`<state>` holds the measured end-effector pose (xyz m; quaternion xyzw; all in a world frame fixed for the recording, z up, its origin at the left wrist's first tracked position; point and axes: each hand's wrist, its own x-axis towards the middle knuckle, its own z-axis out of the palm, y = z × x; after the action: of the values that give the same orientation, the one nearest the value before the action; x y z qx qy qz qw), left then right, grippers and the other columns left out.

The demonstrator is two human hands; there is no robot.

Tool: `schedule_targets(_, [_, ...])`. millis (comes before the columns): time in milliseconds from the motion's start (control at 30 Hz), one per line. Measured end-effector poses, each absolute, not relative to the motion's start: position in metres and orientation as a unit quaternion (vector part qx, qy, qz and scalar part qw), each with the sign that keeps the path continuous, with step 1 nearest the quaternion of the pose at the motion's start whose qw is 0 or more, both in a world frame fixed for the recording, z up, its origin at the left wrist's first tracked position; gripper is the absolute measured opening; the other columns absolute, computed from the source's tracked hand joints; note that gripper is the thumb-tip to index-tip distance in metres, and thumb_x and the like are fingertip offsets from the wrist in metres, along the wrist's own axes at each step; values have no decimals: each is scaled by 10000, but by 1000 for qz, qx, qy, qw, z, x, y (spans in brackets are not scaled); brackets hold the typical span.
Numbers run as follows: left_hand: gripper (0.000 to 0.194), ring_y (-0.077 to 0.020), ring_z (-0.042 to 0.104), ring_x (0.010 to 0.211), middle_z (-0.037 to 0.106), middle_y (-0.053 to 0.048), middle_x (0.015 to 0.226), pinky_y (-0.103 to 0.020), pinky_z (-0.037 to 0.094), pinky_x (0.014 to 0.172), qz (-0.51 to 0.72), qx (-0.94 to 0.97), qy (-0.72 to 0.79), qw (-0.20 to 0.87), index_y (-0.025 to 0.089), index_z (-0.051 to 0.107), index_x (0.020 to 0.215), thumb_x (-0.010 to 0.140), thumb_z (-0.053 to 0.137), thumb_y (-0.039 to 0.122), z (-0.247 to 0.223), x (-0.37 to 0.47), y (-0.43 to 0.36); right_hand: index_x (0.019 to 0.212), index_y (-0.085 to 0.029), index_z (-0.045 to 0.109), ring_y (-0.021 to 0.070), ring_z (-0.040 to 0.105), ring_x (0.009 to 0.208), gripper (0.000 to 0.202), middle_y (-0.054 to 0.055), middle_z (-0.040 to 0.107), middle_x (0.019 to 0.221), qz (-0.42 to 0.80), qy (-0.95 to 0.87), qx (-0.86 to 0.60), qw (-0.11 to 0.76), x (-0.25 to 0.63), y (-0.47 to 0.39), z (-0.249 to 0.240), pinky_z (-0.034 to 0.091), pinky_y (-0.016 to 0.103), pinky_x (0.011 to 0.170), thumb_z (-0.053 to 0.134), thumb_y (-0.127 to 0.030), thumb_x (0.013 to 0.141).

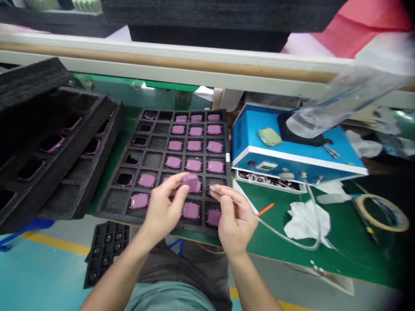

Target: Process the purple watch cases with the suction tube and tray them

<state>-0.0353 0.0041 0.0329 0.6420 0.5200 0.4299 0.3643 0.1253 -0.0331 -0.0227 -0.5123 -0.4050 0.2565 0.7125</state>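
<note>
Between thumb and fingers, my left hand (pixel 166 208) holds a purple watch case (pixel 192 183) above a black foam tray (pixel 113 206). My right hand (pixel 236 219) grips a thin pen-like tool (pixel 231 195), its tip to the right of the held case. A pale tube (pixel 279 232) runs from that tool towards a blue machine (pixel 279 160). Rows of purple cases (pixel 193 165) fill the tray's middle and right columns. Cases with dark screens (pixel 125 179) lie in its left column.
More foam trays (pixel 94 172) are stacked at the left. A green case (pixel 269 137) and a clear plastic cylinder (pixel 311 116) rest on the machine. White tissue (pixel 308 220), an orange stick (pixel 266 209) and a tape roll (pixel 382 212) lie at the right.
</note>
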Motion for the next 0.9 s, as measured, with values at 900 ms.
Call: schedule_targets(900, [274, -231, 826, 967, 853, -95, 1128, -290, 679, 833, 464, 571, 463, 495, 158, 808, 1192, 947, 726, 248, 2, 4, 5, 1057, -225, 792, 248, 787, 1125, 157, 80, 824, 1096, 252, -439, -520, 688, 130, -33, -23, 670, 491, 1004, 638, -222, 1026])
